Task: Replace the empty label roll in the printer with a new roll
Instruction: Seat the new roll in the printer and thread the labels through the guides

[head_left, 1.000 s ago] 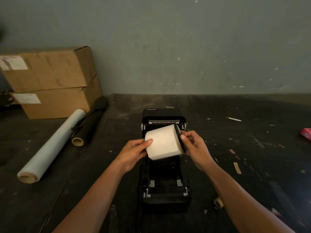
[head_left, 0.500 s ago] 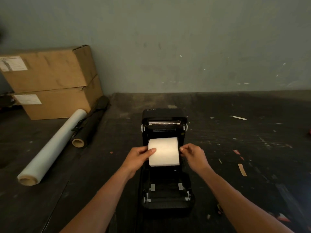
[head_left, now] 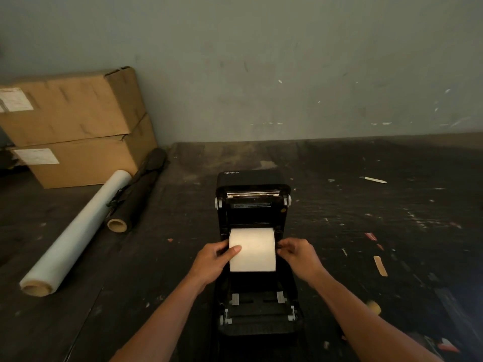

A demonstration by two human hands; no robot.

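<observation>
Over the open printer, left hand and right hand grasp the label roll, which could seat crooked if one end drops first.

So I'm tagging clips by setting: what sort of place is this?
Probably a packing or shipping area: stacked cardboard boxes with labels, a stretch-film roll, and a label printer on a scuffed dark worktable.
</observation>
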